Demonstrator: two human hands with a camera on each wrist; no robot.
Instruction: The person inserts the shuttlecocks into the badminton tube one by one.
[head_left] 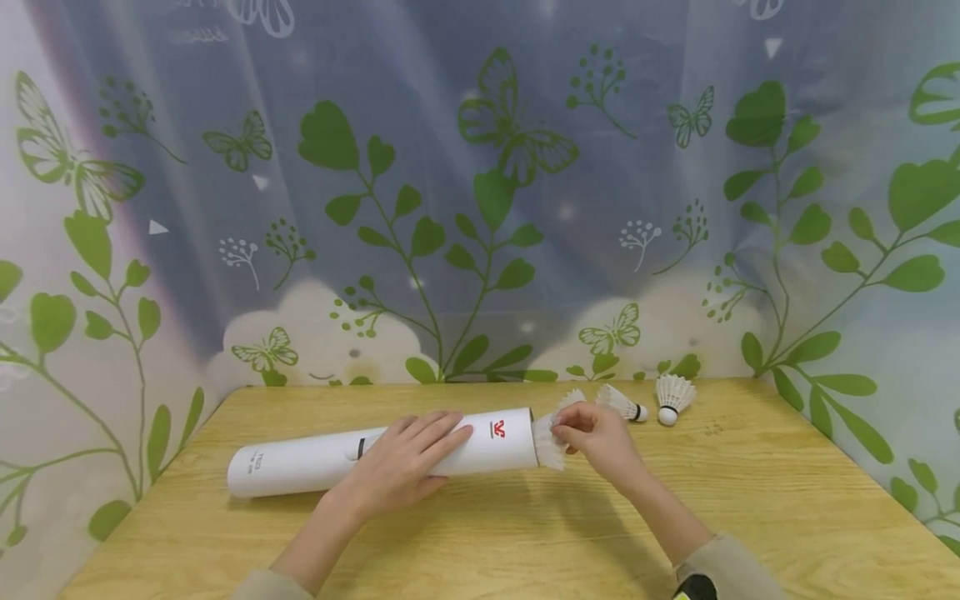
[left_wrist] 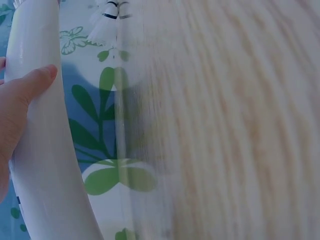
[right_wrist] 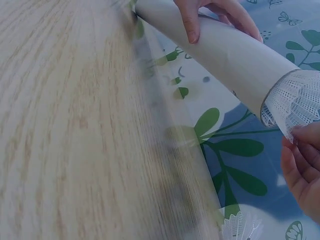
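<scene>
A long white shuttlecock tube lies on its side, its mouth facing right. My left hand grips it around the middle, fingers across the top. In the left wrist view, the thumb lies along the tube wall. At the mouth, the netted skirt of a white shuttlecock sticks partly out, and the rest of it is hidden inside the tube. My right hand pinches the edge of that skirt between thumb and fingertips. In the right wrist view, the tube's dark rim surrounds the skirt.
Beyond my right hand, a shuttlecock lies on its side, and another rests farther right with its cork toward me. The wooden table ends at a patterned curtain along the back and sides.
</scene>
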